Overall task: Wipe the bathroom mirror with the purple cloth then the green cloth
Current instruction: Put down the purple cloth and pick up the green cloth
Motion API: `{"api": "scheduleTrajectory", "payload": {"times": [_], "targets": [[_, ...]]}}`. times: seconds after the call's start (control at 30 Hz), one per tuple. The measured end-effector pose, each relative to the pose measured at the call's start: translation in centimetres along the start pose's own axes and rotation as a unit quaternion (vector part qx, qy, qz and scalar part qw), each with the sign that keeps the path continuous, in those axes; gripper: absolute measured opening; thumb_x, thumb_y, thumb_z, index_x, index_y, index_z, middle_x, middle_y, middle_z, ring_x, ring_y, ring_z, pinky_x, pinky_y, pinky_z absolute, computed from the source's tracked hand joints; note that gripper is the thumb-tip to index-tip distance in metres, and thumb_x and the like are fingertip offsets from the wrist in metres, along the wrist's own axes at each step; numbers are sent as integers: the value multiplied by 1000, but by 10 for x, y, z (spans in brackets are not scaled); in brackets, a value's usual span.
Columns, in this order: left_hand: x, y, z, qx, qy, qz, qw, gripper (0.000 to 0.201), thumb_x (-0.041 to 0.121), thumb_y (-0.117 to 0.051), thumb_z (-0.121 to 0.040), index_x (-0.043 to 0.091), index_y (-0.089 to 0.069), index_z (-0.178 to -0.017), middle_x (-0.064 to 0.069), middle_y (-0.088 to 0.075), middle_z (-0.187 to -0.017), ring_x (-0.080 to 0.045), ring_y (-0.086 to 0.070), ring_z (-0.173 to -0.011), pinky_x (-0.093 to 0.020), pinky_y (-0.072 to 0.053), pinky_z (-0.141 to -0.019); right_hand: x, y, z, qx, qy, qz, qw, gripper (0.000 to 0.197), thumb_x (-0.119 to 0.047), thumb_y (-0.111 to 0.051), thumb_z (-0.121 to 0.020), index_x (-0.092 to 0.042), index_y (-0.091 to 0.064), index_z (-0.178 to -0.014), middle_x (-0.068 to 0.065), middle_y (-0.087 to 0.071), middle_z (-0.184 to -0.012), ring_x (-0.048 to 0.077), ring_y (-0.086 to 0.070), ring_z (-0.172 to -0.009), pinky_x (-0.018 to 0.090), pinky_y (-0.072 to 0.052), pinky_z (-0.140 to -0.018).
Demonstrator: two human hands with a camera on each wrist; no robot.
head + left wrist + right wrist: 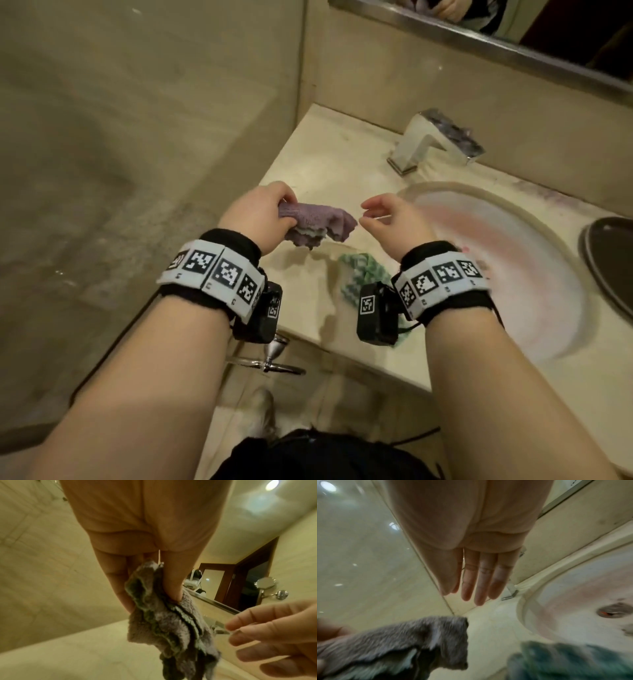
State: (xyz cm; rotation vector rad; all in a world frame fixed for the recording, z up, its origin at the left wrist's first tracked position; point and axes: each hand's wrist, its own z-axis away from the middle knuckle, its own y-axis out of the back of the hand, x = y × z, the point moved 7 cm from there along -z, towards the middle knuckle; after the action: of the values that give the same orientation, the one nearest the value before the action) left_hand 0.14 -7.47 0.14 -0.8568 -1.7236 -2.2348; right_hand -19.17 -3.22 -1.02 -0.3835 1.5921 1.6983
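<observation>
My left hand (263, 214) grips the bunched purple cloth (317, 221) above the counter, thumb and fingers pinching its top edge (154, 577). The cloth hangs down in folds (171, 631) and shows grey-purple in the right wrist view (399, 642). My right hand (380, 214) hovers just right of the cloth, fingers relaxed and holding nothing; its fingers (481, 582) are nearly straight. The green cloth (363, 274) lies crumpled on the counter beneath my right wrist (573, 661). The mirror (513, 31) runs along the wall at top right.
A round sink basin (496, 267) sits right of the hands, with a chrome faucet (431, 140) behind it. A dark round dish (609, 260) is at the far right. The beige counter (325, 157) ends at a tiled wall (137, 102) on the left.
</observation>
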Motion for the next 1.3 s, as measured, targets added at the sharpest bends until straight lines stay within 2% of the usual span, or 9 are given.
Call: {"api": "scheduleTrajectory", "payload": {"times": [0.27,0.4,0.47,0.6,0.73,0.97,1.1,1.2,1.3], "targets": [[-64,-38,-23,-59,134,-46,988,47,29,-54,-92,11,-44,-134,-16,-46,-132,-35,-49,-117,-39,-41,-96,53,-26,19,-95,-148,115,978,57,-35,-68,-83,-19,-45,-133,2,-52,-131,20,-53,-115,24,-38,-84],[-45,-32,-23,0,111,-92,990,49,33,-55,-91,13,-44,-134,-14,-36,-136,-32,-33,-125,-39,-31,-103,63,-36,25,-126,-157,109,973,72,-38,-76,-74,-21,-42,-136,3,-50,-132,20,-52,-115,25,-38,-87],[-27,-34,-25,0,73,-92,993,41,33,-53,-91,14,-50,-128,-12,-44,-131,-31,-39,-122,-39,-35,-100,66,-36,27,-123,-159,105,974,75,-38,-79,-70,-24,-42,-135,4,-48,-132,21,-50,-117,30,-40,-94],[3,-62,-22,-101,16,-29,994,30,33,-49,-95,17,-60,-117,-5,-62,-118,-23,-56,-108,-31,-45,-89,70,-32,30,-121,-139,121,975,62,-29,-75,-76,-24,-45,-130,4,-50,-124,20,-52,-108,30,-43,-91],[23,-98,-6,-183,2,3,983,42,48,-50,-92,15,-62,-115,-4,-64,-114,-20,-59,-104,-31,-47,-90,74,-21,33,-64,-127,81,987,29,-20,-53,-92,-19,-55,-120,3,-63,-113,19,-59,-95,30,-48,-81],[35,-131,10,-253,16,-13,967,46,34,-64,-87,14,-55,-128,-5,-61,-118,-21,-56,-108,-31,-43,-96,81,-24,41,-94,-105,52,989,33,-23,-53,-93,-18,-53,-126,3,-60,-119,17,-58,-104,24,-42,-84],[40,-133,15,-248,10,-42,968,17,29,-55,-93,13,-60,-92,-6,-58,-87,-25,-55,-92,-27,-38,-75,85,-23,45,-98,-100,34,990,34,-23,-52,-94,-18,-51,-127,2,-59,-121,17,-57,-106,25,-42,-87],[47,-125,13,-208,1,-25,978,28,22,-48,-96,8,-56,-119,-12,-60,-114,-27,-54,-107,-29,-40,-86,86,-19,45,-90,-92,29,991,34,-25,-50,-95,-18,-51,-128,2,-59,-119,17,-57,-102,25,-42,-84],[61,-109,10,-167,-33,-10,985,28,15,-44,-96,12,-51,-123,-12,-60,-118,-27,-55,-104,-28,-40,-83,81,-6,44,-69,-67,23,995,38,-25,-51,-94,-19,-46,-132,2,-57,-123,17,-57,-107,23,-40,-83]]}}
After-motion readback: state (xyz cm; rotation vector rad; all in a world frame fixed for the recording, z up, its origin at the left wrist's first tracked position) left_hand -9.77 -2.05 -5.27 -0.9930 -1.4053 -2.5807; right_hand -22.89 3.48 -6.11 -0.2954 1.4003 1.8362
